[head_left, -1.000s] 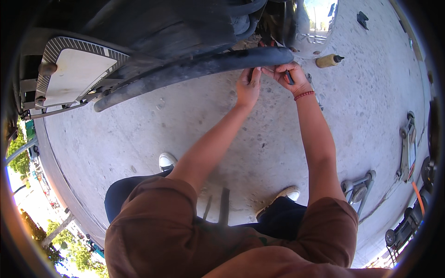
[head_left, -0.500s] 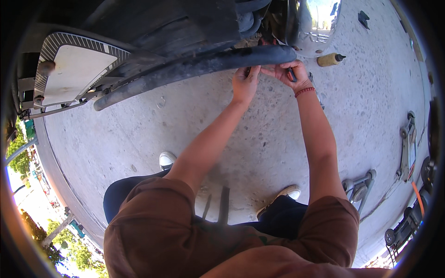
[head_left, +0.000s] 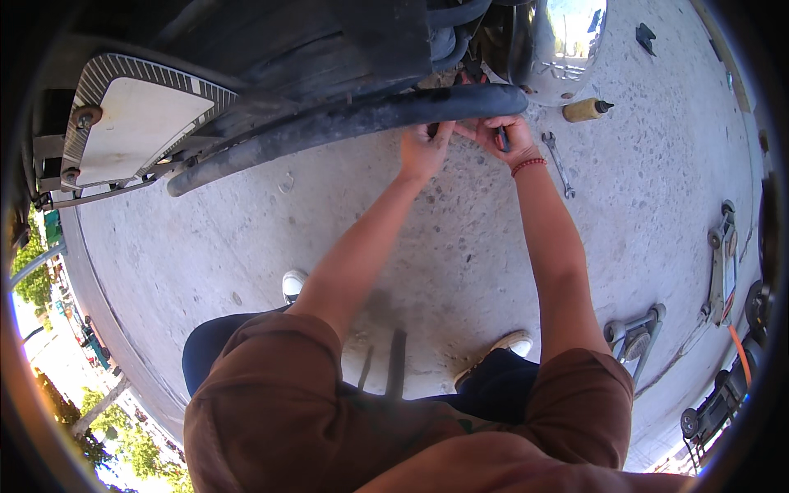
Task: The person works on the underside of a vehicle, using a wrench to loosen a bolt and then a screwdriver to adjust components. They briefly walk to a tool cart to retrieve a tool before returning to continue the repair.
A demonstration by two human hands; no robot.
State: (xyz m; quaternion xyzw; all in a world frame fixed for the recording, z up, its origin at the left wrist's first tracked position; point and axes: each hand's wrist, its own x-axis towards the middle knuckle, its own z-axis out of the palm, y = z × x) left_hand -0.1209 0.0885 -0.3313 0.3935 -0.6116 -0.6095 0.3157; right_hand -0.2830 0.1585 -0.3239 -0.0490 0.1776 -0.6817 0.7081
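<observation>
A long black tube-shaped bar (head_left: 329, 122) runs along the underside of a vehicle, in front of my hands. My left hand (head_left: 423, 154) is at its near edge, fingers closed around something dark and mostly hidden. Just to the right, my right hand (head_left: 511, 141), with a red bead bracelet at the wrist, grips a black-and-red tool handle (head_left: 501, 138). The bar hides the far end of that tool. Beyond the bar, a red-and-black part (head_left: 471, 76) shows among dark vehicle parts; whether it belongs to the tool I cannot tell.
A wrench (head_left: 559, 167) lies on the concrete right of my right hand. Past it are a yellowish bottle (head_left: 583, 109) with a dark tip and a shiny metal cylinder (head_left: 563, 49). A floor jack (head_left: 723, 263) stands far right. A white panel (head_left: 136, 127) is at left.
Both hands have shifted slightly left along the bar. My right hand has moved off the wrench, which now shows fully. The red part beyond the bar shows more.
</observation>
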